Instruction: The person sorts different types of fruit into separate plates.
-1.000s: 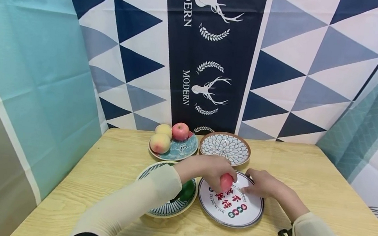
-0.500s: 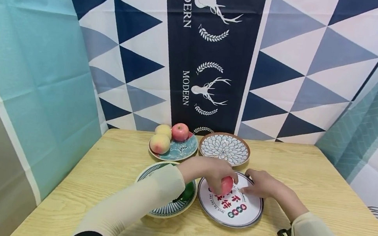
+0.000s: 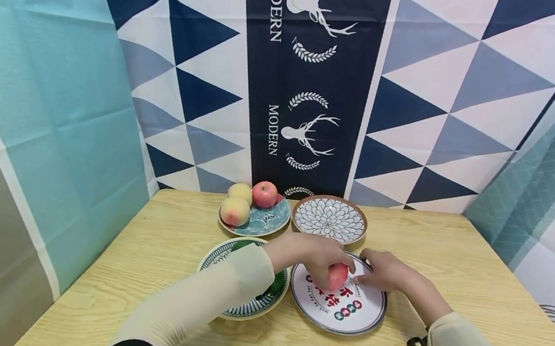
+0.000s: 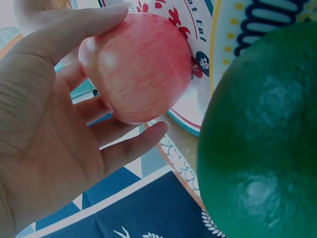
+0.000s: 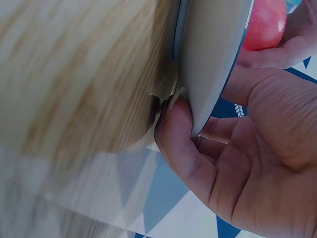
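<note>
My left hand holds a red apple low over a white plate with red characters. In the left wrist view, thumb and fingers curve around one side of the apple. My right hand grips the plate's far right rim. From the right wrist, a finger of that hand reaches under the plate's edge, with the thumb on the upper side. Beneath my left forearm is a patterned bowl with a shiny dark green rounded thing in it, partly hidden by the sleeve.
At the back left, a blue plate bears another red apple and two yellowish peaches. Beside it stands a brown-rimmed plate with a petal pattern. All rest on a wooden table before a patterned curtain.
My left hand has shifted slightly right and toward me with the apple, and more of the apple shows. The right hand stays at the plate's rim.
</note>
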### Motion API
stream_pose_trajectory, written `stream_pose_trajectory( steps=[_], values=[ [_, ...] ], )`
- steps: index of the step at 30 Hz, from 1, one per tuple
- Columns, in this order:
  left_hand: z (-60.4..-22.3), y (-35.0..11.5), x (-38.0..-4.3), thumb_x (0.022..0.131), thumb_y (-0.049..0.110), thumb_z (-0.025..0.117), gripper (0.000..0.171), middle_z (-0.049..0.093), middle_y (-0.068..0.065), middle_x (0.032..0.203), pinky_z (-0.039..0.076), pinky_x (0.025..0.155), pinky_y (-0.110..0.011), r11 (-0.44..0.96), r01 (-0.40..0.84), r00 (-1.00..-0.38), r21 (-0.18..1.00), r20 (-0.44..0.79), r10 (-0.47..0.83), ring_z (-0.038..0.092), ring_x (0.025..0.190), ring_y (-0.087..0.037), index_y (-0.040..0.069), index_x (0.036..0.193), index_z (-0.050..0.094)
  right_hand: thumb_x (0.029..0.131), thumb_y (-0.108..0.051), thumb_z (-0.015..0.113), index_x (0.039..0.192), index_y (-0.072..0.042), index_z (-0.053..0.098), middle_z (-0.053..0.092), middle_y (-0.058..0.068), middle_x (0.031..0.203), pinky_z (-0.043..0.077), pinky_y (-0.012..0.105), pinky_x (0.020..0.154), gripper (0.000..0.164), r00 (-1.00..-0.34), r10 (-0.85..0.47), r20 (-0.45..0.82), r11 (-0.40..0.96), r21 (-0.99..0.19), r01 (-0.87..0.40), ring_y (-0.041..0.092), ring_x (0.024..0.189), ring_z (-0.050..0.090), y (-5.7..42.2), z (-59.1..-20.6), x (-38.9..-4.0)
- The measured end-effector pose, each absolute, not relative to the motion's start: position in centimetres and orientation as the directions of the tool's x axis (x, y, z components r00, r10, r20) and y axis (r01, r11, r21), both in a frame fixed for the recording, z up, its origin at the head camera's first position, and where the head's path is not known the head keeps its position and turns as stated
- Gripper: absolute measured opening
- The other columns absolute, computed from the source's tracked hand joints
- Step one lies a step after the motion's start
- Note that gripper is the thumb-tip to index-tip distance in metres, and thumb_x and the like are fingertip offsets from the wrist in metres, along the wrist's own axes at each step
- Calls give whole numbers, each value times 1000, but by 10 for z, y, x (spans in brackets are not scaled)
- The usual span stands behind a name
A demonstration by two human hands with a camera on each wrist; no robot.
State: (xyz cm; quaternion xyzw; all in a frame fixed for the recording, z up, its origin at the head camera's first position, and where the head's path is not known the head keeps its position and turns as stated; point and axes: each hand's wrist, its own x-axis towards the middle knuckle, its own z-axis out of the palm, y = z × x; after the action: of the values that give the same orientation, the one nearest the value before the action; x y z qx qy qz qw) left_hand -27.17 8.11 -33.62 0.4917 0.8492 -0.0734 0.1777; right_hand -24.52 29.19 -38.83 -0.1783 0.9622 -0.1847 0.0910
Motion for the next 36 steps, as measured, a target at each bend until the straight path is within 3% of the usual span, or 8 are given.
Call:
stream_pose_trajectory(
  steps=[8,12,21,27,36],
  values=[
    [-333,79,-271,87,34,87,78,56,5,133,44,98,-23,525,849,-468,59,-376,800,51,116,-8,34,156,51,92,-26,83,124,7,59,69,22,107,55,41,72,52,-919,-379,-109,863,-401,-308,30,91,65,292,-387,-245],
    [-332,76,-272,87,38,86,79,55,6,138,43,100,-23,536,840,-472,89,-369,801,51,118,-8,35,157,49,91,-26,83,126,8,59,69,24,110,56,46,78,54,-918,-384,-103,865,-389,-318,32,95,65,292,-387,-245],
    [-318,68,-279,91,55,77,77,58,-1,142,44,104,-28,495,852,-443,170,-270,855,52,121,-10,27,158,51,90,-27,84,124,8,60,69,24,111,54,55,89,54,-916,-390,-92,865,-377,-330,37,103,66,292,-389,-245],
    [-306,61,-278,93,60,72,76,55,-3,149,44,107,-32,494,859,-462,134,-214,861,52,128,-13,30,158,49,91,-28,84,122,6,60,69,19,105,54,49,83,52,-917,-386,-101,866,-383,-323,32,96,64,291,-389,-246],
    [-295,56,-286,95,65,66,74,49,-3,158,38,117,-41,536,839,-510,96,-205,835,46,143,-18,32,159,48,92,-29,83,125,8,60,69,20,108,55,52,86,55,-920,-377,-109,869,-385,-310,33,99,65,291,-388,-245]
  ],
)
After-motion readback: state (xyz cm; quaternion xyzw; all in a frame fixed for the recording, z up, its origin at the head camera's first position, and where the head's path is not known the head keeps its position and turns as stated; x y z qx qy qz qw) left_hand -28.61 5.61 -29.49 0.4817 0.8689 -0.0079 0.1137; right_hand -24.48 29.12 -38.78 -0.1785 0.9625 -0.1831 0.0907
